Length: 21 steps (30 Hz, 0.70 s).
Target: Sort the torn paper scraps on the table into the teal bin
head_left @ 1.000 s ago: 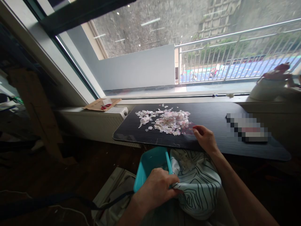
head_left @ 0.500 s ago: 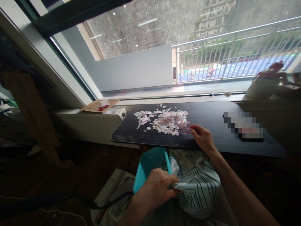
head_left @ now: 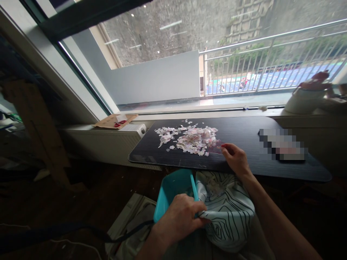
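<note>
On the black tabletop (head_left: 238, 133) lies a loose heap of small white and pinkish paper scraps (head_left: 193, 140). At the heap's right edge my right hand (head_left: 235, 156) is closed in a pinch on a thin, see-through flat piece with a reddish tint (head_left: 216, 147); its exact kind is unclear. Below the table edge, my left hand (head_left: 182, 213) grips the rim of a white cloth bag with black wavy lines (head_left: 233, 224). Pale scraps (head_left: 215, 188) lie in the bag's mouth. A turquoise plastic bin (head_left: 166, 193) stands against the bag's left side, partly hidden by my left hand.
A blurred-out dark flat object (head_left: 287, 148) lies on the table's right side. Cardboard (head_left: 104, 122) with red-handled scissors (head_left: 119, 124) rests by the radiator (head_left: 108, 139). A whitish rounded object (head_left: 303, 99) stands on the sill at right. Behind the table is a large window.
My right hand has shifted very slightly to the right with the see-through piece. My left hand keeps its grip on the bag's rim, and the scraps look the same.
</note>
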Available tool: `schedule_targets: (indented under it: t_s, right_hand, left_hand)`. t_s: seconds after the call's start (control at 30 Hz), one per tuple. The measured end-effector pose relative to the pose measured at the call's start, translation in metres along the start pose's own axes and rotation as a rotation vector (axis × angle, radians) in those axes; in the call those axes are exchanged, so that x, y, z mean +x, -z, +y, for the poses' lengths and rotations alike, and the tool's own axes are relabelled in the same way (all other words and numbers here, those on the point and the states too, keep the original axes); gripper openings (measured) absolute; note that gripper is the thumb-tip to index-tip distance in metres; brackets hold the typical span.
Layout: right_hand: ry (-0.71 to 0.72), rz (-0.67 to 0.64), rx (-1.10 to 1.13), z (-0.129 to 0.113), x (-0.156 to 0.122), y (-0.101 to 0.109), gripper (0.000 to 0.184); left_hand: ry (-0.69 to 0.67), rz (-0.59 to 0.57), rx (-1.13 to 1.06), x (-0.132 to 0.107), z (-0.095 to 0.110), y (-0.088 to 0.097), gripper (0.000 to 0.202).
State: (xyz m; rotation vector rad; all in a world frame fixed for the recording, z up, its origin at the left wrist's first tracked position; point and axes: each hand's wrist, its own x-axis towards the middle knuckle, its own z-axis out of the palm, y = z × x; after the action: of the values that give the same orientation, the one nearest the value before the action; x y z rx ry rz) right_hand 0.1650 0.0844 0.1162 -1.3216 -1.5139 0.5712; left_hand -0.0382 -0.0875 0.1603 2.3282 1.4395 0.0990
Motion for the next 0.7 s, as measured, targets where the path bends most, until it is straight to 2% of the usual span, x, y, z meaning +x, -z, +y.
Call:
schedule_targets:
  t_s: [0.1,0.27,0.43,0.7]
  right_hand:
    - [0.0,-0.009,-0.002,0.0008,0.0,-0.0005,0.027]
    - [-0.03,0.075,-0.012,0.0007,-0.0007,-0.0001,0.025]
    - [-0.027,0.004,0.043,-0.0028,-0.0026,0.002,0.021]
    - [-0.05,0.038,0.057,-0.0017,-0.0011,0.0027,0.021]
  left_hand:
    - [-0.007,0.001,-0.004,-0.0001,-0.0003,-0.0006,0.02]
    - [-0.015,0.013,-0.003,-0.0002,-0.0009,-0.0013,0.019]
    - [-0.021,0.023,-0.003,-0.0002,-0.001,-0.0013,0.019]
    - [-0.013,0.014,0.014,0.0002,0.0012,-0.0008,0.018]
